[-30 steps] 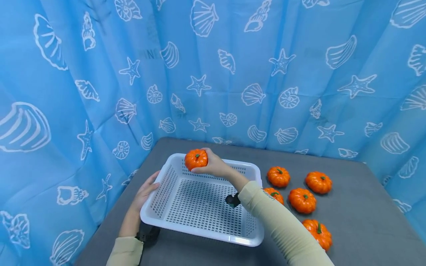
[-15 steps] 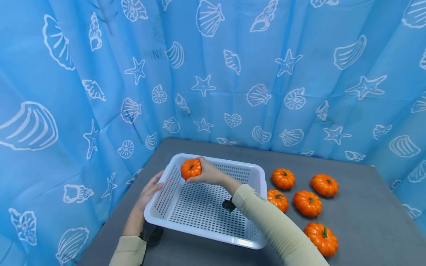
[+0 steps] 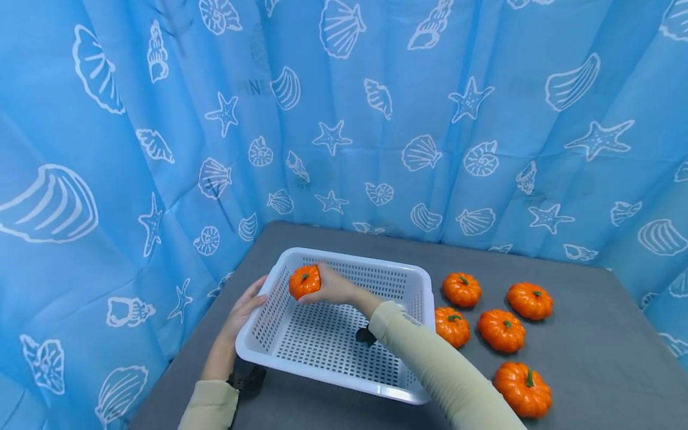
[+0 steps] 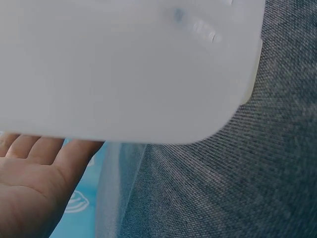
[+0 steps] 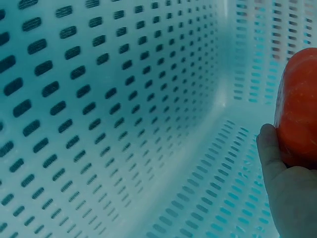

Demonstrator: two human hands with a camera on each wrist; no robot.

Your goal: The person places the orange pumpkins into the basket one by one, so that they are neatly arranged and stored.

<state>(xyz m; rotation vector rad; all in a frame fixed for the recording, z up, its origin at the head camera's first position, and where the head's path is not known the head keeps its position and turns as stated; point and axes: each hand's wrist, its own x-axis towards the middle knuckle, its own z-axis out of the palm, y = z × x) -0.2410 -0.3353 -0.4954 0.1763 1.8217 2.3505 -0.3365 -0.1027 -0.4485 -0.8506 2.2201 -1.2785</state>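
Observation:
My right hand [image 3: 334, 285] grips a small orange pumpkin [image 3: 304, 283] with a short green stem, inside the far left corner of a white perforated basket [image 3: 322, 375]. In the right wrist view, the thumb lies along the side of the pumpkin [image 5: 301, 109], with the slotted floor and walls of the basket around it. My left hand [image 3: 242, 310] rests against the outside of the basket's left rim. The left wrist view shows that hand [image 4: 37, 186] palm outward, its straight fingers running up to the basket edge, which hides the fingertips.
Several more orange pumpkins lie on the grey tabletop [image 3: 580, 334] right of the basket, among them a near one [image 3: 522, 389] and a far one [image 3: 530, 300]. A blue curtain [image 3: 344, 149] printed with shells hangs behind and to the left.
My right hand has lowered the pumpkin from the basket's far rim into its far left corner. My left hand stays at the left rim. The head view has shifted slightly.

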